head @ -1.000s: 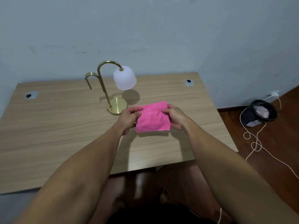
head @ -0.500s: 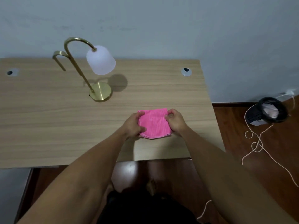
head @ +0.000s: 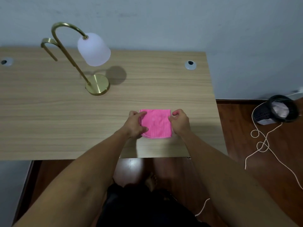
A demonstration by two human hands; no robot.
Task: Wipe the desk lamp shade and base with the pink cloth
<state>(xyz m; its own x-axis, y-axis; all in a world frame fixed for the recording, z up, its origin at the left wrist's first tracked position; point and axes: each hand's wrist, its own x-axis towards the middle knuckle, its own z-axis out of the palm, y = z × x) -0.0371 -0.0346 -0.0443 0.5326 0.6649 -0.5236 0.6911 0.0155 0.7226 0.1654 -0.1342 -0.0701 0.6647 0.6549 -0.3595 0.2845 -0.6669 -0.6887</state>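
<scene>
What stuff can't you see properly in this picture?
All in the head view:
- Left edge of the pink cloth: covered by the left hand.
- Whether the right hand pinches the cloth: fingers curl over its edge, so I cannot tell.
- Desk's left end: cut off by the picture's edge.
- Inside the black basket: too small and blurry.
- Inside the lamp shade: the frosted shade hides it.

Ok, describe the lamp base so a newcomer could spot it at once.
Start at the wooden desk against the wall. Left of the pink cloth stands a lamp; follow its slanted brass stem down. The lamp base is the flat, round, shiny gold disc, unlike the frosted white shade above.
</scene>
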